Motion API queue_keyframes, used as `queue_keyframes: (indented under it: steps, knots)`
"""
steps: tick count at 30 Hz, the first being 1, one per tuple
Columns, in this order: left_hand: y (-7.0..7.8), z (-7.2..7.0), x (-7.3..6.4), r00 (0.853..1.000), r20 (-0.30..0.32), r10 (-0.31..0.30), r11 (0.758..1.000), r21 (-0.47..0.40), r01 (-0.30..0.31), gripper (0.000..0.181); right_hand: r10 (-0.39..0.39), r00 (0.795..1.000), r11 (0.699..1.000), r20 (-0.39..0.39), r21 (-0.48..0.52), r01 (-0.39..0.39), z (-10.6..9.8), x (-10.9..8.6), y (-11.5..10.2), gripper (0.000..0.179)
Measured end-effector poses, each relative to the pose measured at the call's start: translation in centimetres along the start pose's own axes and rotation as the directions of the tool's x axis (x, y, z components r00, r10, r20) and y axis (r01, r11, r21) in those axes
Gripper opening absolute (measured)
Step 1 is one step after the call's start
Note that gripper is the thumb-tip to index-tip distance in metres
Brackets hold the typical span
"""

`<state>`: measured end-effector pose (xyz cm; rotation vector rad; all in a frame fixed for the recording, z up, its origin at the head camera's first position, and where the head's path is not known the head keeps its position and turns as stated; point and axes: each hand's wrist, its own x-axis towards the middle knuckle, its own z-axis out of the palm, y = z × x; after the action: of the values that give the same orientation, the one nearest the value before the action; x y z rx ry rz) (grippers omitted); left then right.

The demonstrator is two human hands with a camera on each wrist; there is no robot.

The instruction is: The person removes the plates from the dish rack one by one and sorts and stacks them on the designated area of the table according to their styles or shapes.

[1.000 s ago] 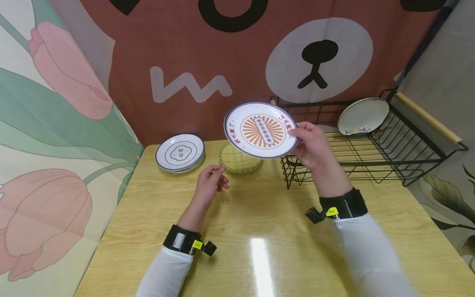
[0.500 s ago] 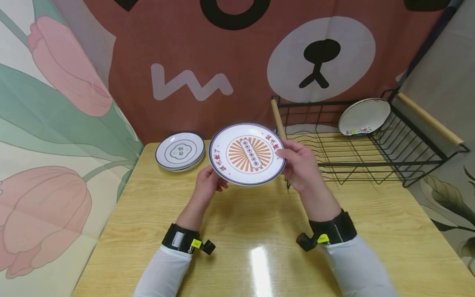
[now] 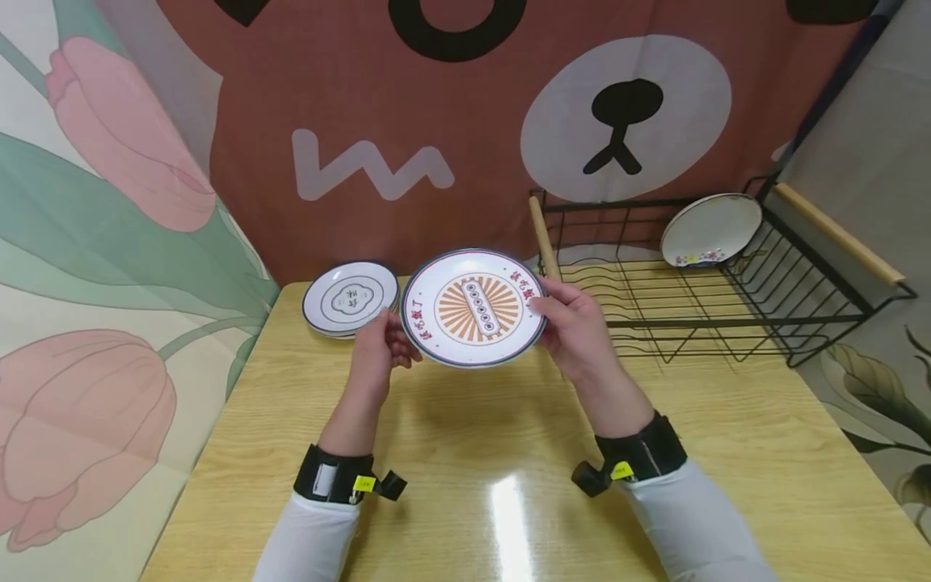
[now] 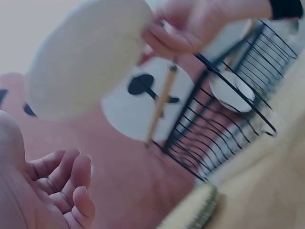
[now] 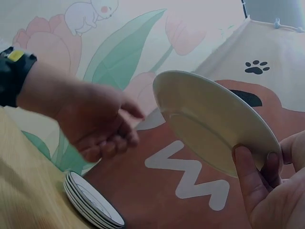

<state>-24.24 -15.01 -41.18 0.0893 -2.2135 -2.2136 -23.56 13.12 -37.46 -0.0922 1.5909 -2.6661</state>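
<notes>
My right hand point(image 3: 578, 331) pinches the right rim of a white plate point(image 3: 473, 309) with a blue edge, red characters and an orange sunburst centre. The plate is held up over the table, its printed face towards the head camera. My left hand point(image 3: 378, 347) is just off the plate's left rim, fingers loosely curled; in the right wrist view a gap shows between that hand and the plate's pale underside point(image 5: 209, 124). Behind the left hand sits a stack of blue-rimmed white plates point(image 3: 349, 297). A woven basket point(image 4: 190, 210) shows in the left wrist view, hidden behind the plate in the head view.
A black wire dish rack point(image 3: 698, 323) with wooden handles stands at the back right. One floral-edged white plate point(image 3: 713, 230) leans in its far corner. Printed cloth point(image 3: 364, 97) hangs behind the wooden table point(image 3: 436, 485).
My right hand has brought the plate down and left from beside the rack. The left hand met its left rim half a second ago, then drew back leftwards towards the plate stack.
</notes>
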Motion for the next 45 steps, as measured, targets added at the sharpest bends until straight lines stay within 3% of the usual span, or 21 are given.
queue_keyframes:
  steps: [4,10,21,34,45]
  knots:
    - [1.8,-0.4,-1.6,0.997,-0.005,0.076,0.996,-0.036,-0.076,0.057,-0.013,1.0,0.999,-0.011,-0.035,0.013,0.2,0.0,0.3,0.041]
    - [2.6,-0.1,-2.6,0.987,0.0,0.162,0.986,0.04,-0.161,0.047,-0.016,0.999,0.997,-0.035,-0.077,0.013,0.1,0.3,0.9,0.047]
    - [2.6,0.4,-3.0,0.987,0.003,0.161,0.987,-0.004,-0.161,0.028,-0.023,0.999,0.997,-0.026,-0.069,0.021,0.1,0.3,1.6,0.046]
    - [1.9,0.5,-2.5,0.987,-0.03,0.155,0.987,0.045,-0.154,0.029,-0.015,1.0,0.998,-0.024,-0.065,0.013,0.4,0.2,2.1,0.046]
    - [1.4,0.5,-2.0,0.968,-0.081,0.236,0.966,0.129,-0.225,0.032,-0.05,0.997,0.99,-0.052,-0.133,0.043,0.7,0.5,2.8,0.042]
